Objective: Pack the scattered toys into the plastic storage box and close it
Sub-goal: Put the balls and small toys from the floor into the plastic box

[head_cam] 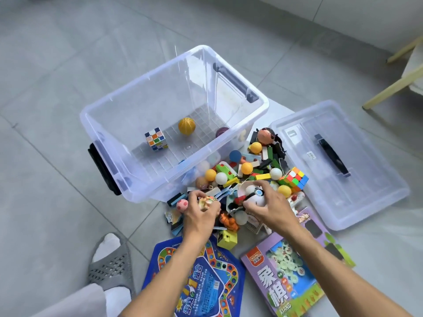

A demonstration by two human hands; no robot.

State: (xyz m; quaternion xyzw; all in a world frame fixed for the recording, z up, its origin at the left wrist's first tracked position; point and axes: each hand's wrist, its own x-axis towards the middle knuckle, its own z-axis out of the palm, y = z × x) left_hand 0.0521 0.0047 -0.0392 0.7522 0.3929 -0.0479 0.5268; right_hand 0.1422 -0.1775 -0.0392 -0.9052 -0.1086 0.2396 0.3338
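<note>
Both hands work the toy pile (254,170) at 4 o'clock of the open box (146,110). The left hand (201,213) grasps a small orange figure (207,202); the right hand (272,207) clutches a white ball toy (251,197). The lid (357,186) lies at the pile's 3 o'clock.

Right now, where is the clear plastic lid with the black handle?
The clear plastic lid with the black handle lies flat on the grey tiled floor, right of the toy pile and the open clear storage box.

yellow ball (186,126), multicoloured cube (155,138), clear box (109,115)
</note>
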